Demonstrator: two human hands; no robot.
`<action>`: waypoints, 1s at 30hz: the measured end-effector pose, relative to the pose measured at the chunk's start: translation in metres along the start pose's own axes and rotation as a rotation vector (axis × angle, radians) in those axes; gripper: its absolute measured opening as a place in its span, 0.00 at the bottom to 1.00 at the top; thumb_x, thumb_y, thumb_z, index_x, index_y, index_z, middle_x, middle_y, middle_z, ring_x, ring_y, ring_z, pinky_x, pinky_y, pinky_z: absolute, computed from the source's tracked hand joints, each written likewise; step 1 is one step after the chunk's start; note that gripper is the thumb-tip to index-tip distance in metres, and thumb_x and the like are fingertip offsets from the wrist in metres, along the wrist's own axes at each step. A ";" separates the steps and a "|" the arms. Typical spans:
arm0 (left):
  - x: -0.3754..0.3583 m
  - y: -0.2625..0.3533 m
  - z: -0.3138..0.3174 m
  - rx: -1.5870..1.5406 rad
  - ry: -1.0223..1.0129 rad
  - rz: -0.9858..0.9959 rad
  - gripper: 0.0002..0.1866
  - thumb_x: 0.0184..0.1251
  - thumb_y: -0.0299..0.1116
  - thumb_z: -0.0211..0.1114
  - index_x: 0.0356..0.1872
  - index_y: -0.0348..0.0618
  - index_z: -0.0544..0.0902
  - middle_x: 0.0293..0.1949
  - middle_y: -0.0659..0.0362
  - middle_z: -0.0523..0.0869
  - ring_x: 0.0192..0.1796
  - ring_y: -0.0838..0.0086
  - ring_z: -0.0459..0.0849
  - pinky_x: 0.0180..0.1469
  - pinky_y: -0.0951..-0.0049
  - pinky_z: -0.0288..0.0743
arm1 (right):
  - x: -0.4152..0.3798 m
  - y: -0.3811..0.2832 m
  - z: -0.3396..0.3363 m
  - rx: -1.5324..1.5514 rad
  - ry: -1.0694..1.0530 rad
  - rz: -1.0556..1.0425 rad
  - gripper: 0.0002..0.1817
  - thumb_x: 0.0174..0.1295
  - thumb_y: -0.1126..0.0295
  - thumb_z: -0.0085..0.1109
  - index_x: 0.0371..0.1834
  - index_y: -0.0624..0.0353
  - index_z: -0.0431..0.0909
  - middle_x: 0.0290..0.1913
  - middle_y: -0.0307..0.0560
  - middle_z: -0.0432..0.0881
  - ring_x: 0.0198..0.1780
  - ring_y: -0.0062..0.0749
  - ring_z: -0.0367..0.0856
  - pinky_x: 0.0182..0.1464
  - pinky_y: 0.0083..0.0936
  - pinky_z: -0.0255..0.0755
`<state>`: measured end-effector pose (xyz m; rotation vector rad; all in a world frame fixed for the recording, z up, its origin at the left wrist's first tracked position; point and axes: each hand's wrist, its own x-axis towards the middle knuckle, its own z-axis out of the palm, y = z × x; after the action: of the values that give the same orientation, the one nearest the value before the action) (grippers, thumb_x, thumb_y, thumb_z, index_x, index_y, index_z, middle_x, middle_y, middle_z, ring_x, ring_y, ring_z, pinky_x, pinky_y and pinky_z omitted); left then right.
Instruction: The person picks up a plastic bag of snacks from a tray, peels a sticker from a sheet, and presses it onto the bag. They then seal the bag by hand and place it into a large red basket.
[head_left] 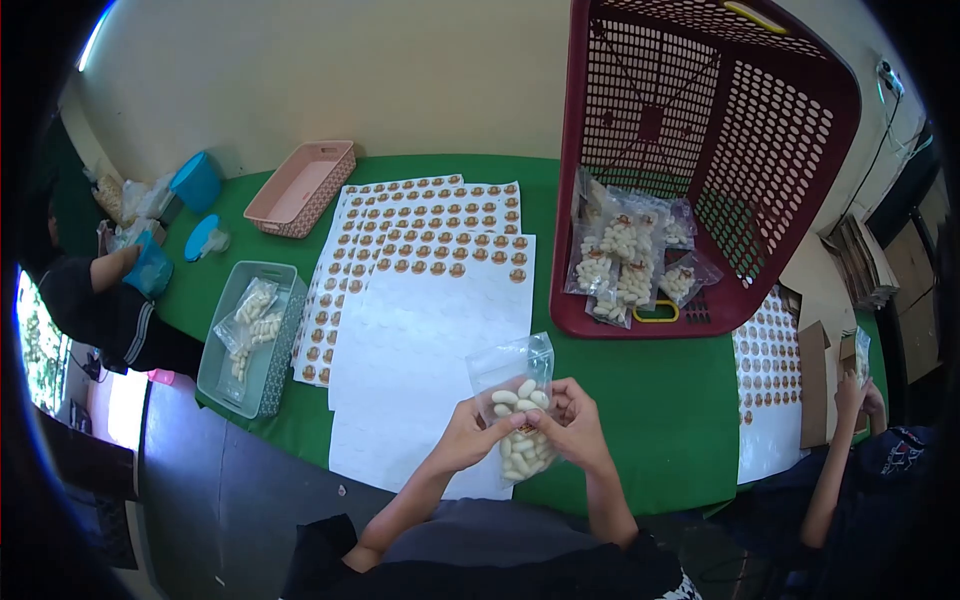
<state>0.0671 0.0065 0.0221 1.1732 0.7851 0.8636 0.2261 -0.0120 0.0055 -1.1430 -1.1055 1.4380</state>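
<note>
Between my two hands is a clear plastic bag [521,465] of white oval pieces, held upright over the front edge of the table. My left hand [465,437] grips its left side, thumb pressed on the front. On the right side my right hand [575,425] is closed round the bag, its thumb also on the front. Part of a round orange-brown sticker [527,428] shows near the thumbs. Just behind the bag lie white sheets [430,340] with rows of the same round stickers; the nearest sheet is mostly bare backing.
A tilted maroon basket [567,200] holding several filled bags [625,250] stands at the back right. To the left are a grey-green basket [285,345] with filled bags and a pink basket [270,222]. People work at both ends; cartons [815,380] stand at right.
</note>
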 end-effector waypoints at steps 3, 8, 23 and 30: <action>0.002 -0.003 -0.006 -0.188 0.021 -0.047 0.25 0.57 0.29 0.56 0.55 0.30 0.61 0.46 0.54 0.74 0.49 0.74 0.71 0.53 0.75 0.64 | 0.001 -0.006 0.005 0.282 -0.105 -0.049 0.21 0.52 0.67 0.58 0.43 0.67 0.62 0.39 0.47 0.74 0.39 0.21 0.73 0.37 0.17 0.69; 0.006 0.003 -0.015 -0.125 0.073 0.041 0.32 0.55 0.29 0.57 0.59 0.33 0.52 0.57 0.50 0.62 0.58 0.65 0.63 0.58 0.67 0.57 | 0.008 0.000 -0.027 -0.223 -0.376 0.130 0.21 0.52 0.70 0.57 0.46 0.64 0.62 0.41 0.44 0.73 0.41 0.20 0.72 0.40 0.17 0.69; -0.063 -0.103 -0.120 1.113 0.677 -0.276 0.31 0.53 0.44 0.55 0.58 0.45 0.59 0.61 0.43 0.50 0.63 0.48 0.46 0.58 0.43 0.38 | 0.105 0.043 -0.078 -0.403 0.939 -0.565 0.27 0.50 0.71 0.55 0.52 0.66 0.54 0.47 0.52 0.58 0.49 0.37 0.59 0.52 0.30 0.56; -0.061 -0.117 -0.118 1.192 0.698 -0.270 0.31 0.56 0.45 0.49 0.60 0.43 0.56 0.63 0.45 0.45 0.65 0.49 0.37 0.56 0.37 0.29 | 0.135 0.064 0.050 -0.867 0.021 -0.577 0.25 0.43 0.75 0.55 0.47 0.65 0.62 0.53 0.57 0.58 0.55 0.47 0.56 0.56 0.37 0.52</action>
<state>-0.0462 -0.0148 -0.1121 1.7157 2.1610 0.5266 0.1541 0.1090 -0.0657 -1.2345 -1.9362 0.4747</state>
